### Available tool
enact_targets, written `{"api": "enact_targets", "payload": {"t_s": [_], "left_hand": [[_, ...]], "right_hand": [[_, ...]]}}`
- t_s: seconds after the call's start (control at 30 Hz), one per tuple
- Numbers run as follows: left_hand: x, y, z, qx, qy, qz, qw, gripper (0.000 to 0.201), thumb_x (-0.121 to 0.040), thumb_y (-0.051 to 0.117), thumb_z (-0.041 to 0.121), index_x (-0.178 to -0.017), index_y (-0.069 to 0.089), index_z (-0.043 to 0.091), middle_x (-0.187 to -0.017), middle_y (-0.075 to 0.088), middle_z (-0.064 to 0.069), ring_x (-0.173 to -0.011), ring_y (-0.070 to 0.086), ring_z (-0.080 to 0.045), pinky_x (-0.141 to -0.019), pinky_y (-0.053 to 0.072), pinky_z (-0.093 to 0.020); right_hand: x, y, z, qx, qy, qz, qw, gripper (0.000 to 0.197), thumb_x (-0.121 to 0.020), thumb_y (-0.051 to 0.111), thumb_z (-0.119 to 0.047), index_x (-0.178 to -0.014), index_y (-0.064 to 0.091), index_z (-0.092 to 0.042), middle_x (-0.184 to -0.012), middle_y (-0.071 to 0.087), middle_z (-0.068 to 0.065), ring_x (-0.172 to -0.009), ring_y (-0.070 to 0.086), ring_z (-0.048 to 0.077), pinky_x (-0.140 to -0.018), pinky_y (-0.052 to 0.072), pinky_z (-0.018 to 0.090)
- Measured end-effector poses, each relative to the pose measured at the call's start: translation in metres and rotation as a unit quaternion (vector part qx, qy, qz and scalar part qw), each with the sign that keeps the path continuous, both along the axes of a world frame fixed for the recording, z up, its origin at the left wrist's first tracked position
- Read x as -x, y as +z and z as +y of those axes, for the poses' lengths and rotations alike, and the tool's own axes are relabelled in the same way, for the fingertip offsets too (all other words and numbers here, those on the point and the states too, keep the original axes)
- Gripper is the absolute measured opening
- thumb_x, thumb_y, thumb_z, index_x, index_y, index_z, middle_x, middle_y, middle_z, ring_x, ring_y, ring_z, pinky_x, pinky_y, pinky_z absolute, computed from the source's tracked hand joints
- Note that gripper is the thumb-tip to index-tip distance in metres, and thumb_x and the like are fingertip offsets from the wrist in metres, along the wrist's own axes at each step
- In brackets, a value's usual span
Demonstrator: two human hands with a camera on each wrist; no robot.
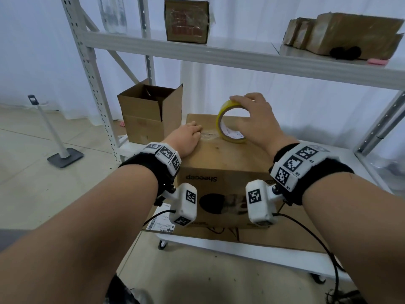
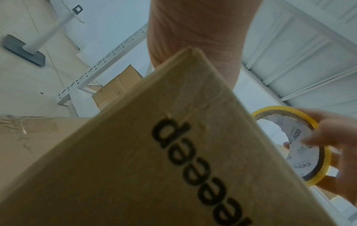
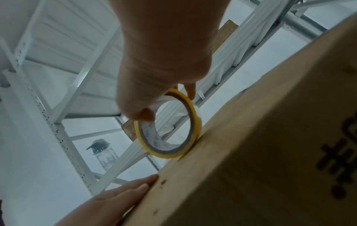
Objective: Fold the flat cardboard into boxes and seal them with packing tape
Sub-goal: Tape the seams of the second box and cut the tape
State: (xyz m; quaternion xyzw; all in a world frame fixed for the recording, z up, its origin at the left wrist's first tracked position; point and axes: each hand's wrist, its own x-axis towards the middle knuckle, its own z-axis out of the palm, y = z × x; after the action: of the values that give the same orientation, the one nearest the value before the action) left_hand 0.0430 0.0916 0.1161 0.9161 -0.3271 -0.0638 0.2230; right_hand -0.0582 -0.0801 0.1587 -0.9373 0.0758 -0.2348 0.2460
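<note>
A closed brown cardboard box [image 1: 221,159] printed "Sheeep" stands on a low white shelf board. My left hand [image 1: 189,133] lies flat on the left of its top, fingers straight, pressing there. A stretch of clear tape [image 1: 210,135] runs from those fingers to a yellow tape roll [image 1: 219,118] standing on edge on the box top. My right hand [image 1: 252,119] grips the roll from above, thumb inside the core. The left wrist view shows the box [image 2: 154,168] and the roll [image 2: 301,152]. In the right wrist view the roll [image 3: 166,154] touches the box edge [image 3: 251,168].
An open cardboard box [image 1: 149,115] stands behind to the left. The upper shelf [image 1: 219,51] holds several brown boxes [image 1: 350,34]. Flat cardboard [image 1: 285,233] lies under the box. A white pole on a grey base [image 1: 63,154] stands on the floor left. A bottle [image 3: 103,154] stands farther back.
</note>
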Motion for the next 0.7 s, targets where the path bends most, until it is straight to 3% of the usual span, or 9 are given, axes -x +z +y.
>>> {"api": "enact_targets", "payload": {"t_s": [0.07, 0.13, 0.2, 0.27, 0.37, 0.5, 0.57, 0.63, 0.7], "left_hand": [[0.000, 0.001, -0.001, -0.004, 0.002, -0.004, 1.000, 0.045, -0.105, 0.030, 0.022, -0.148, 0.033, 0.012, -0.159, 0.020, -0.005, -0.146, 0.019, -0.020, -0.116, 0.012, -0.028], [0.000, 0.003, -0.005, -0.011, 0.011, -0.012, 1.000, 0.043, -0.104, 0.032, 0.023, -0.144, 0.040, 0.012, -0.155, 0.030, -0.008, -0.142, 0.028, -0.023, -0.115, 0.018, -0.031], [-0.001, 0.005, -0.010, -0.020, 0.030, -0.011, 0.999, 0.040, -0.104, 0.032, 0.027, -0.137, 0.047, 0.011, -0.144, 0.040, -0.011, -0.131, 0.041, -0.029, -0.111, 0.030, -0.038], [-0.001, 0.007, -0.014, -0.040, 0.047, -0.033, 0.998, 0.038, -0.103, 0.030, 0.030, -0.129, 0.049, 0.010, -0.135, 0.044, -0.013, -0.122, 0.045, -0.034, -0.105, 0.036, -0.045], [0.001, 0.004, -0.022, -0.038, 0.043, -0.064, 0.996, 0.035, -0.102, 0.029, 0.024, -0.121, 0.048, 0.003, -0.129, 0.047, -0.017, -0.124, 0.039, -0.033, -0.106, 0.032, -0.043], [-0.002, 0.002, -0.026, -0.003, 0.059, -0.012, 0.998, 0.021, -0.102, 0.029, 0.023, -0.108, 0.042, 0.008, -0.118, 0.051, -0.017, -0.113, 0.047, -0.035, -0.098, 0.036, -0.044], [-0.005, 0.001, -0.025, 0.001, 0.060, -0.004, 0.998, 0.029, -0.102, 0.029, 0.024, -0.120, 0.045, 0.008, -0.127, 0.051, -0.017, -0.119, 0.047, -0.034, -0.102, 0.035, -0.042], [-0.005, 0.002, -0.023, -0.026, 0.041, -0.015, 0.999, 0.044, -0.103, 0.024, 0.026, -0.142, 0.036, 0.009, -0.149, 0.035, -0.014, -0.137, 0.032, -0.029, -0.114, 0.024, -0.039], [-0.005, 0.003, -0.023, -0.048, 0.027, -0.023, 0.998, 0.048, -0.104, 0.020, 0.028, -0.147, 0.032, 0.011, -0.156, 0.025, -0.010, -0.143, 0.021, -0.026, -0.117, 0.014, -0.038]], "right_hand": [[-0.003, 0.004, 0.007, -0.025, -0.008, 0.009, 1.000, 0.047, -0.088, 0.059, -0.031, -0.134, 0.049, -0.027, -0.138, 0.039, 0.005, -0.128, 0.037, 0.028, -0.107, 0.034, 0.039], [-0.007, 0.007, 0.018, 0.002, -0.051, 0.013, 0.999, 0.052, -0.086, 0.058, -0.054, -0.127, 0.045, -0.024, -0.127, 0.043, 0.006, -0.115, 0.043, 0.027, -0.097, 0.039, 0.039], [-0.013, 0.009, 0.028, 0.064, -0.104, 0.028, 0.992, 0.062, -0.083, 0.057, -0.064, -0.124, 0.040, -0.020, -0.122, 0.044, 0.008, -0.108, 0.044, 0.029, -0.089, 0.042, 0.042], [-0.019, 0.011, 0.033, 0.122, -0.133, 0.036, 0.983, 0.068, -0.082, 0.060, -0.061, -0.129, 0.037, -0.017, -0.124, 0.044, 0.011, -0.110, 0.047, 0.032, -0.088, 0.042, 0.043], [-0.025, 0.018, 0.031, 0.176, -0.144, 0.075, 0.971, 0.069, -0.082, 0.058, -0.061, -0.131, 0.042, -0.014, -0.127, 0.046, 0.011, -0.116, 0.046, 0.032, -0.088, 0.039, 0.039], [-0.029, 0.029, 0.031, 0.223, -0.122, 0.085, 0.963, 0.045, -0.087, 0.052, -0.052, -0.103, 0.054, -0.010, -0.101, 0.052, 0.007, -0.106, 0.052, 0.031, -0.078, 0.036, 0.035], [-0.033, 0.029, 0.034, 0.242, -0.111, 0.085, 0.960, 0.034, -0.089, 0.048, -0.046, -0.090, 0.051, -0.012, -0.093, 0.053, 0.007, -0.096, 0.052, 0.030, -0.076, 0.032, 0.034], [-0.036, 0.027, 0.035, 0.270, -0.110, 0.097, 0.952, 0.036, -0.090, 0.046, -0.048, -0.094, 0.053, -0.013, -0.099, 0.057, 0.009, -0.096, 0.050, 0.029, -0.080, 0.032, 0.037], [-0.036, 0.028, 0.032, 0.285, -0.112, 0.102, 0.947, 0.042, -0.089, 0.048, -0.053, -0.101, 0.056, -0.013, -0.104, 0.060, 0.009, -0.102, 0.053, 0.030, -0.083, 0.034, 0.037]]}}
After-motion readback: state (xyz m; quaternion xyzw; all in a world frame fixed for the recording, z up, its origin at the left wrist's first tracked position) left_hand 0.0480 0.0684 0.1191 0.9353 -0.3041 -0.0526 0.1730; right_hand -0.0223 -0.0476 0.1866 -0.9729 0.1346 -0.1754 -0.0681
